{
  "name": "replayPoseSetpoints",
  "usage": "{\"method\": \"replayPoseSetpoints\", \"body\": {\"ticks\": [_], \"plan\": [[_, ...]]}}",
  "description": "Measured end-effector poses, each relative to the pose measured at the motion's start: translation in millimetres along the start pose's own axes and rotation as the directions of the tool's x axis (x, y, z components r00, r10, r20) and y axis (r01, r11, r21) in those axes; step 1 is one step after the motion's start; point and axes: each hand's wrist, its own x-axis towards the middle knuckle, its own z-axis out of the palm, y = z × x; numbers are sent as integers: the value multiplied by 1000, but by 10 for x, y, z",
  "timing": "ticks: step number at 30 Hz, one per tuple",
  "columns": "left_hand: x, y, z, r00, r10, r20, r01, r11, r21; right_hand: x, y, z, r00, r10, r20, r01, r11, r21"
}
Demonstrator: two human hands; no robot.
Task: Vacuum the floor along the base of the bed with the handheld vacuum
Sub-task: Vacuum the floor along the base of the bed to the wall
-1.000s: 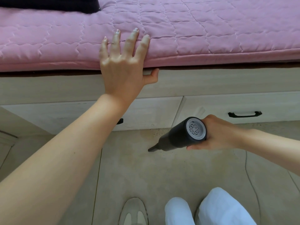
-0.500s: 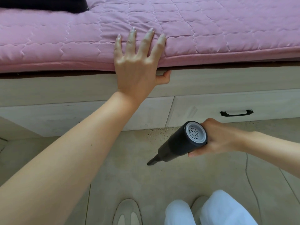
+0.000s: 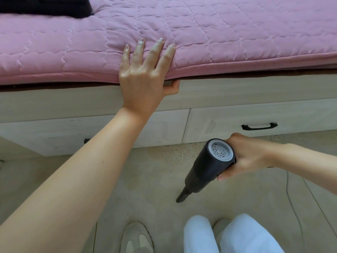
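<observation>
The handheld vacuum (image 3: pixel 209 168) is a black cylinder with a grey vented rear cap facing the camera. It is tilted, with its narrow nozzle pointing down and to the left at the floor (image 3: pixel 145 189); whether the tip touches the floor cannot be told. The right hand (image 3: pixel 248 156) grips the rear of the body, fingers curled round it from the right side. The nozzle tip sits on the near side of a patch of fine dark debris (image 3: pixel 175 152), which lies on the floor against the base of the bed (image 3: pixel 237 92).

The left hand (image 3: pixel 144 73) rests flat on the near edge of the pink quilted cover (image 3: pixel 237 33), fingers straight and spread, thumb hooked beneath the edge.

The bed base carries two drawer fronts; the right one has a black handle (image 3: pixel 259 126). A dark cloth item (image 3: pixel 45 6) lies on the far left of the cover. White trouser legs (image 3: pixel 228 236) and a grey shoe (image 3: pixel 136 238) occupy the near edge.
</observation>
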Motion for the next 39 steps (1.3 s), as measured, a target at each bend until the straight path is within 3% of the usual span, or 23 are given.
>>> {"method": "replayPoseSetpoints", "body": {"ticks": [8, 17, 31, 39], "plan": [[-20, 0, 14, 1000, -15, -20, 14, 1000, -23, 7, 29, 13, 987, 4, -159, -12, 999, -49], [-38, -7, 48, 999, -2, -43, 1, 1000, -23, 116, 30, 33, 975, 0, -221, -26, 993, -113], [-50, -24, 63, 999, 12, -52, -13, 1000, -17, -36, 104, -60, 998, -11, -57, 11, 1000, 3], [-75, -43, 111, 995, 33, -91, -33, 999, 8, -1, 153, -23, 988, 25, -149, -18, 999, 42]]}}
